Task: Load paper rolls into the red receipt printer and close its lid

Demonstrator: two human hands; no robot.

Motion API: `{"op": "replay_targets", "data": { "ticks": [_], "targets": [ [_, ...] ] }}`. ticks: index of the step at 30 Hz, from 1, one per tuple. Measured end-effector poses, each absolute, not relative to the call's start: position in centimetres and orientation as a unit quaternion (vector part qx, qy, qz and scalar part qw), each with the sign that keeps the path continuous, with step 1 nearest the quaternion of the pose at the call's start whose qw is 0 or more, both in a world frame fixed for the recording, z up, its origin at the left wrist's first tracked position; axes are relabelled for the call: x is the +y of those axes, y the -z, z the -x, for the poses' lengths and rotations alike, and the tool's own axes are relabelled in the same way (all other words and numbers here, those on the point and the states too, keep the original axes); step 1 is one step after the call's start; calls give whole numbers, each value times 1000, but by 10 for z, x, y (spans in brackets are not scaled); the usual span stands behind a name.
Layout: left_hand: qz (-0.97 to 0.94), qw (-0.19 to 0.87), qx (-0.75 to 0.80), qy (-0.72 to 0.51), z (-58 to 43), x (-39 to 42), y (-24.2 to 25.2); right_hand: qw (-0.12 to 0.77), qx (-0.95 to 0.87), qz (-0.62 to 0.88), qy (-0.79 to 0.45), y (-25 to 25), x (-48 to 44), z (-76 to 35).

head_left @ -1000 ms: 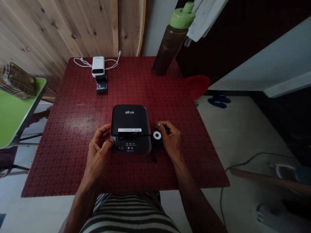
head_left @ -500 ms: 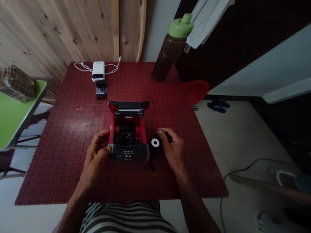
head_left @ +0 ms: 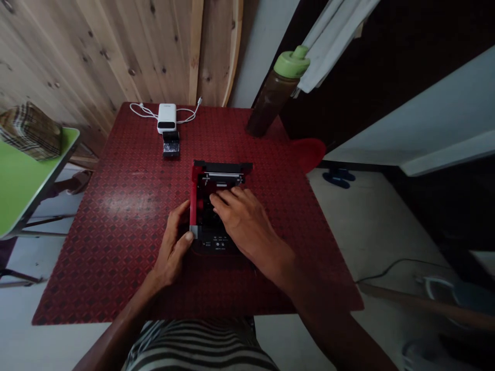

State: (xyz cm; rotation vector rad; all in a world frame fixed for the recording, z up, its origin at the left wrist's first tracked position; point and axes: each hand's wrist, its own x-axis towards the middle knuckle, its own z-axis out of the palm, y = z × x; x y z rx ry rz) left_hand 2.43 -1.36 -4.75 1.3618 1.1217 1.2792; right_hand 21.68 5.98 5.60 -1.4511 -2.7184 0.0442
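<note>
A small red and black label printer (head_left: 195,198) stands on the table with its lid (head_left: 222,168) raised. My left hand (head_left: 174,250) grips the printer's left side, thumb on the front corner and fingers along the wall. Over the open compartment, my right hand (head_left: 245,219) reaches in with bent fingers close together. What its fingertips hold, if anything, is hidden in the dark inside. The button panel (head_left: 216,244) at the front is partly covered by my right wrist. The black roll with a white ring-shaped end is hidden from view now.
A white power bank (head_left: 167,117) with a cable and a small black object with an open flap (head_left: 170,146) lie toward the back of the red table (head_left: 127,247). A brown bottle with a green cap (head_left: 276,90) stands back right. A red stool (head_left: 309,153) is beyond the edge.
My right hand has moved left from beside the roll into the printer's open compartment. My left hand keeps its grip on the printer. The view has shifted slightly.
</note>
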Motion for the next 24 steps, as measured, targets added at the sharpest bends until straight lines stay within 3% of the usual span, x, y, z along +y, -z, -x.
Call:
{"op": "replay_targets", "data": {
  "ticks": [3,7,24],
  "targets": [
    [-559,459,458,-517,-23,-14,48,-55,-870,487,-45,-70,66,-198],
    [-562,462,457,-511,-22,-13,49,-105,-862,492,-71,-79,75,-186],
    [-563,450,451,-526,-23,-10,54,-107,-868,477,-80,-72,89,-181]
  ]
}}
